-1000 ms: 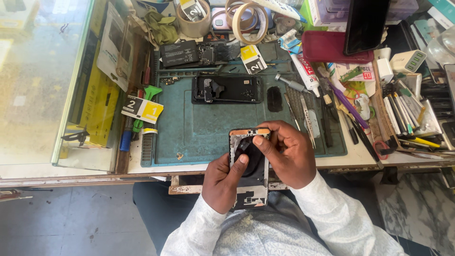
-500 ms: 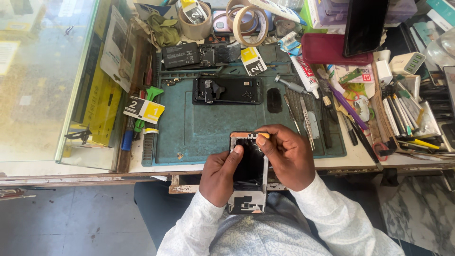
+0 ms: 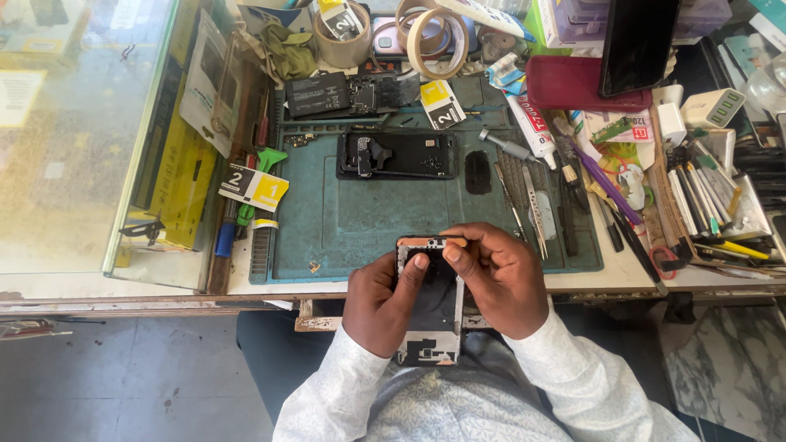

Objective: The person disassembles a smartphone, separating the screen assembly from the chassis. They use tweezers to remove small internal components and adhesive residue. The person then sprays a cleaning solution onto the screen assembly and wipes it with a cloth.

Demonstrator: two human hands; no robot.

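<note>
Both hands grip one opened phone frame [image 3: 431, 299] at the bench's [image 3: 622, 278] near edge | left hand [image 3: 383, 301] clasps its side, thumb on the dark inside | right hand [image 3: 499, 277] pinches the top edge (orange strip there) | green work mat [image 3: 344, 221] just beyond, another opened phone [image 3: 397, 155] lying on it

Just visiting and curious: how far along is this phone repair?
Done: the phone frame is opened, and another opened phone lies on the green mat. In hand: the left hand holds the frame, the right hand works at its top edge. Left: apparently reassembly.
</note>
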